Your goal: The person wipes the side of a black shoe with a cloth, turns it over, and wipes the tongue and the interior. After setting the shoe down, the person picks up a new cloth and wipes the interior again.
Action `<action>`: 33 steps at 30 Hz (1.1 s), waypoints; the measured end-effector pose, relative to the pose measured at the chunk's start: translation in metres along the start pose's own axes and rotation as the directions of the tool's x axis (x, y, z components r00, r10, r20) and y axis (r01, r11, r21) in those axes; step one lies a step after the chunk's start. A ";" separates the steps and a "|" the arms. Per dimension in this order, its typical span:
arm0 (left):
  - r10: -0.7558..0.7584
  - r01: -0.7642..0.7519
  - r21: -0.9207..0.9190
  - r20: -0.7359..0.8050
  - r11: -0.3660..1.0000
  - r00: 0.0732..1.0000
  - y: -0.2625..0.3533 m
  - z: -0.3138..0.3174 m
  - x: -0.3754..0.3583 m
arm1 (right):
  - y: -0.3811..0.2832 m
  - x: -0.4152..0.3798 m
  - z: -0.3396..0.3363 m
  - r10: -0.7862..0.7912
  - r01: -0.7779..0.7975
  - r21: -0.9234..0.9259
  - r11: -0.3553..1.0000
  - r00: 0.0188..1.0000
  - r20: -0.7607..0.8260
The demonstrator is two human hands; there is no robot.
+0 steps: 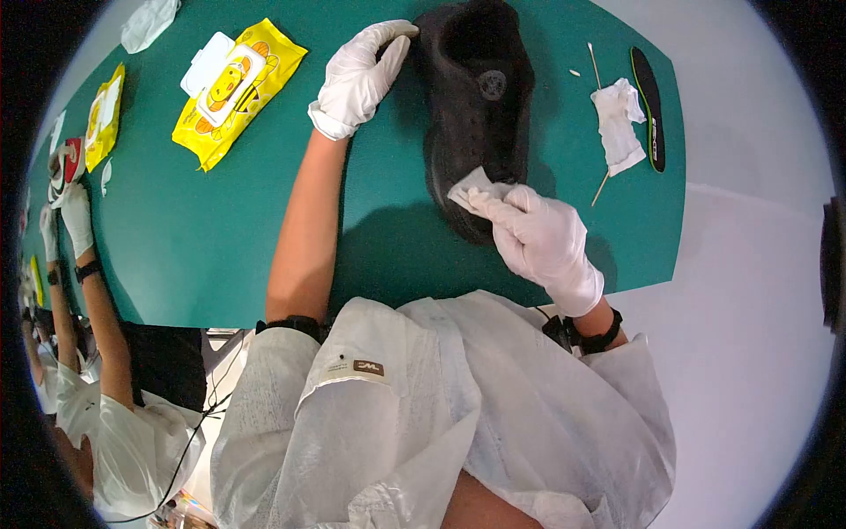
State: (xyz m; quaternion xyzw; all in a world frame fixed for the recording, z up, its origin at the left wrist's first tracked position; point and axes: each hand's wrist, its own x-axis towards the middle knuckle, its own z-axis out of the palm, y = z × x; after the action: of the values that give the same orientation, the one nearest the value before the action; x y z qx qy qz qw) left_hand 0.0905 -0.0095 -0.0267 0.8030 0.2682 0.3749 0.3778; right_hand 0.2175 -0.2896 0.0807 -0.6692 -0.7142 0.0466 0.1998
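Note:
A black shoe lies on the green table with its toe towards me and its opening at the far end. My right hand, in a white glove, pinches a folded white wipe against the toe of the shoe. My left hand, gloved too, rests at the left side of the shoe near the heel. Its fingers are stretched out, with the thumb apart, and it holds nothing; the fingertips reach the shoe's edge.
A yellow wipes pack lies left on the green table. Right of the shoe are a crumpled wipe, thin sticks and a black insole. At the far left, a co-worker's gloved hands hold a red and white shoe.

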 end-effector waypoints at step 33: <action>0.088 -0.088 0.003 -0.083 0.996 0.993 -0.006 0.004 0.000 | -0.011 0.043 -0.015 0.071 -0.043 0.169 0.985 0.984 -0.165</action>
State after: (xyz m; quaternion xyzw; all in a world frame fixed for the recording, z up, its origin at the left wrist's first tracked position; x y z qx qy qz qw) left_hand 0.0924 -0.0076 -0.0330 0.7975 0.2479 0.4243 0.3499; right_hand 0.2117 -0.2518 0.1077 -0.6721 -0.6687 0.0539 0.3134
